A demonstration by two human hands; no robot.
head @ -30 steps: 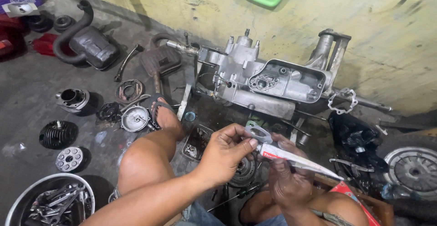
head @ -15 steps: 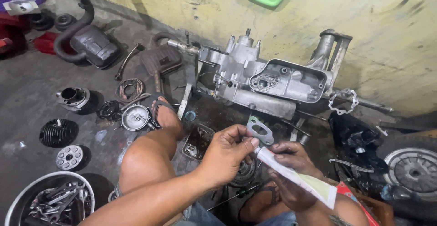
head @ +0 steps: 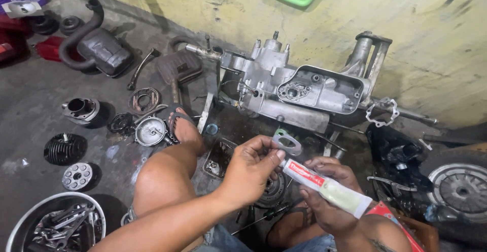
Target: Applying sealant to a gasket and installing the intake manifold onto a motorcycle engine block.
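- Since the earlier frames, both hands have shifted slightly and the white squeeze tube with a red label (head: 324, 187) now lies flatter, its nozzle brought up to the small grey metal gasket plate with an oval hole (head: 287, 141).
- That gasket plate sits above the person's lap, pinched between thumb and fingertips of the left hand (head: 251, 170), which is closed on it.
- Right hand (head: 329, 201) is wrapped around the tube from below, fingers curled shut on its body.
- Just beyond the hands, a bare silver aluminium engine casing (head: 304, 92) stands on the grey concrete floor (head: 30, 110) against a yellowish wall.
- Near the person's sandalled foot lies a round grey metal disc (head: 150, 131).
- Further left rest a black finned cylinder (head: 64, 148) and a black exhaust muffler (head: 99, 46).
- At the lower left, a white round bucket of spanners (head: 53, 226) sits by the knee.
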